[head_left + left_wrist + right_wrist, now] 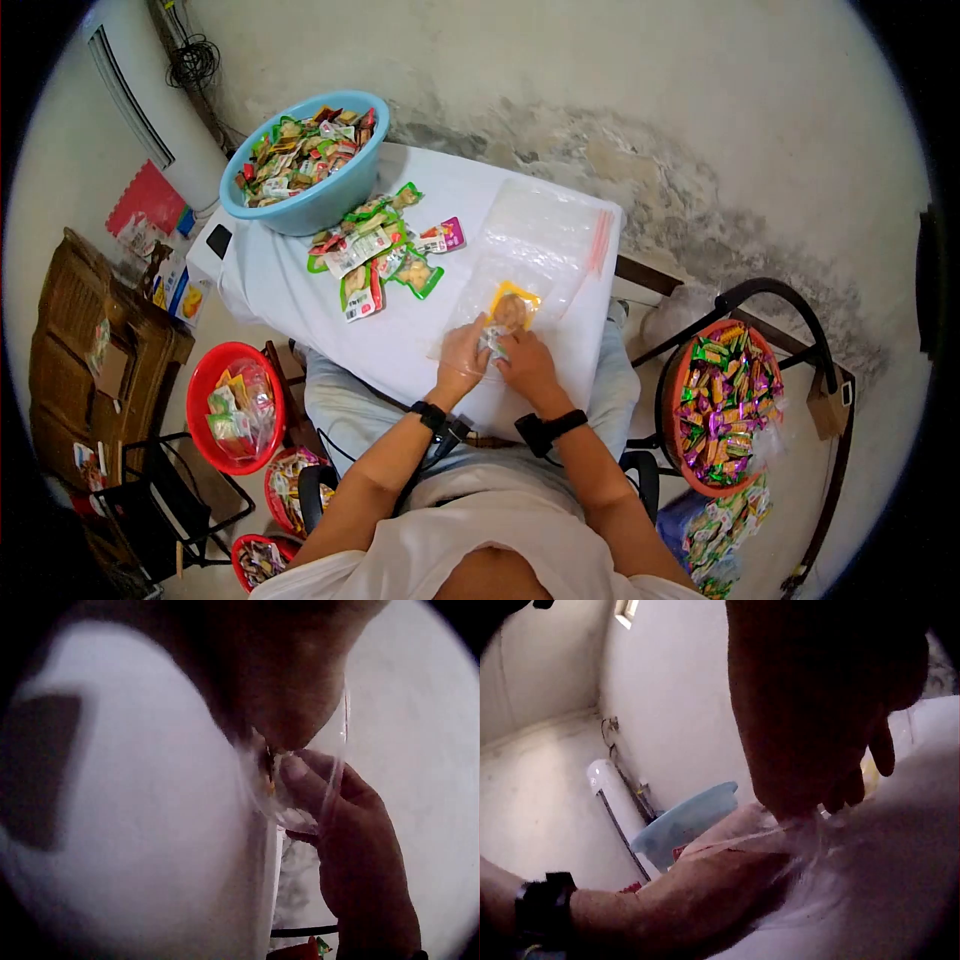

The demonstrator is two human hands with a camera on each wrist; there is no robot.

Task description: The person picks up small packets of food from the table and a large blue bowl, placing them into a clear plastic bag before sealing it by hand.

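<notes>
Both hands meet at a clear plastic bag (462,312) on the white-covered table. A yellow-edged snack packet (512,306) with a brown round food shows through it. My left hand (463,350) is at the near end of the bag, with film draped over it in the right wrist view. Its fingers hold a small white-and-green snack packet (494,340), mostly hidden between the hands. From the right, my right hand (528,365) pinches the bag's film, its thumb visible in the left wrist view.
A stack of clear bags (545,225) with red strips lies beyond the hands. Loose snack packets (365,255) are piled at left, beside a full blue basin (345,190). A red basin (198,410) stands lower left; an orange basin (668,400) of wrapped sweets is at right.
</notes>
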